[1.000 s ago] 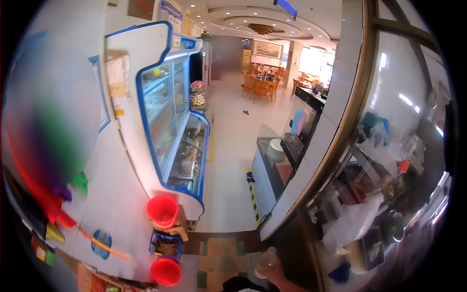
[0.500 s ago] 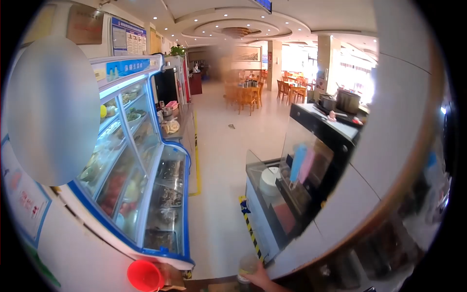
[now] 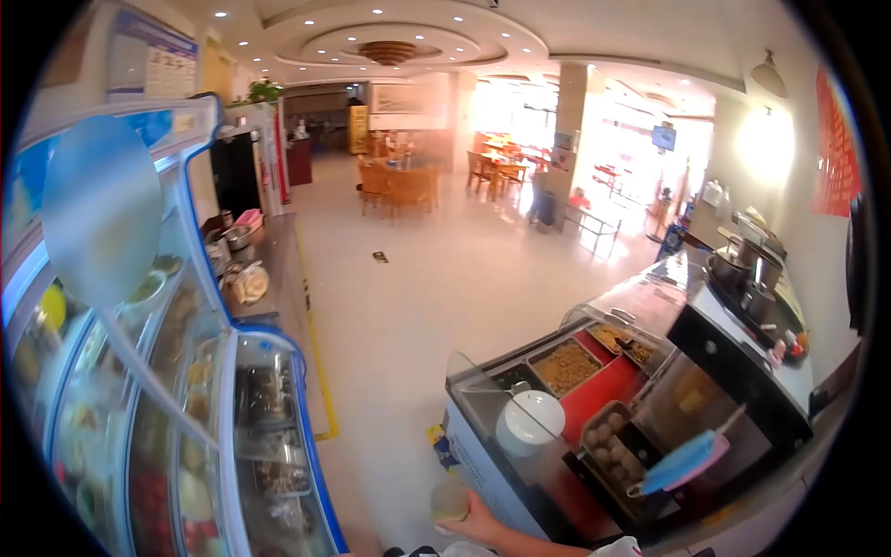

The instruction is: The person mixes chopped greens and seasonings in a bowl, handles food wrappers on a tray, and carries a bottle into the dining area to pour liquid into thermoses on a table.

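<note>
At the bottom middle, my right hand [image 3: 483, 524] is wrapped around a jar [image 3: 449, 502] with a dull, pale-looking top, seen from above and a little blurred. The jar is held just left of the serving counter [image 3: 483, 487]. My left hand is out of view. On the counter nearby are a stack of white bowls [image 3: 535, 418] and a tray of round, egg-like items [image 3: 613, 446]. A blue paddle-shaped thing [image 3: 676, 464] and a pink one hang by the counter's dark side.
A glass-fronted display fridge [image 3: 200, 371] with food fills the left side. Trays of food [image 3: 564, 366] sit farther along the counter, with pots [image 3: 733, 269] at the right. Tables and chairs [image 3: 399, 186] stand farther back on the pale floor [image 3: 390, 306].
My view has moved forward into the passage and turned right, bringing the counter's trays into sight. The jar stays in my right hand. The red bucket has left the view.
</note>
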{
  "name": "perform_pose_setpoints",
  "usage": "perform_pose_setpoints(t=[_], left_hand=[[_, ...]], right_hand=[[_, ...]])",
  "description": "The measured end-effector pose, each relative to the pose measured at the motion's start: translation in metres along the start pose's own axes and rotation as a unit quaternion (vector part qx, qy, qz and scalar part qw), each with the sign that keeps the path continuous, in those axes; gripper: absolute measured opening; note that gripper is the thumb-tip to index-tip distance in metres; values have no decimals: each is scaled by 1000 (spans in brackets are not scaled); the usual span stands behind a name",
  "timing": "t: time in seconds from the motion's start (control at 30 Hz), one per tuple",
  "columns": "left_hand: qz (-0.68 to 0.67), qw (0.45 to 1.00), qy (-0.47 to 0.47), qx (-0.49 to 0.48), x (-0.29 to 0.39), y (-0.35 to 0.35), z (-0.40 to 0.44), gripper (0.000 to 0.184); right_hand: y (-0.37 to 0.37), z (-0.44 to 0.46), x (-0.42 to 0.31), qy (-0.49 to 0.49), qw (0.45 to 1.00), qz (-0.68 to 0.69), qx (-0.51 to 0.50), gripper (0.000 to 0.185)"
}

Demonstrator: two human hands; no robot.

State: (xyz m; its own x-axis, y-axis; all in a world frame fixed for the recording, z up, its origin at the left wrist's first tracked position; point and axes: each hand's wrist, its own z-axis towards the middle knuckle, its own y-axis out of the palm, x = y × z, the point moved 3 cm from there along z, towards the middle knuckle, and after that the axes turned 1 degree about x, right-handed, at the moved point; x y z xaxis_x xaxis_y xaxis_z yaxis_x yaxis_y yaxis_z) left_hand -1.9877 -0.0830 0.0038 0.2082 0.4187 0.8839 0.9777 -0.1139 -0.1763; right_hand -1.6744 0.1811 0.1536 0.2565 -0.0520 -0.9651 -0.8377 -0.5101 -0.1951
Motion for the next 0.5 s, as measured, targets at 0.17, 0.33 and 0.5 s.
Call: perform_pose_setpoints(t=[0.17, 0.33, 0.5], left_hand=[[29, 997, -37, -54, 126, -133, 135, 25], [156, 983, -95, -15, 136, -272, 322, 37], [153, 966, -163, 127, 178, -414, 461, 35]], right_hand=[[6, 140, -67, 28, 996, -23, 81, 88], [-2, 349, -27, 10, 994, 23, 104, 89], [-7, 605, -97, -116, 988, 54, -84, 86]])
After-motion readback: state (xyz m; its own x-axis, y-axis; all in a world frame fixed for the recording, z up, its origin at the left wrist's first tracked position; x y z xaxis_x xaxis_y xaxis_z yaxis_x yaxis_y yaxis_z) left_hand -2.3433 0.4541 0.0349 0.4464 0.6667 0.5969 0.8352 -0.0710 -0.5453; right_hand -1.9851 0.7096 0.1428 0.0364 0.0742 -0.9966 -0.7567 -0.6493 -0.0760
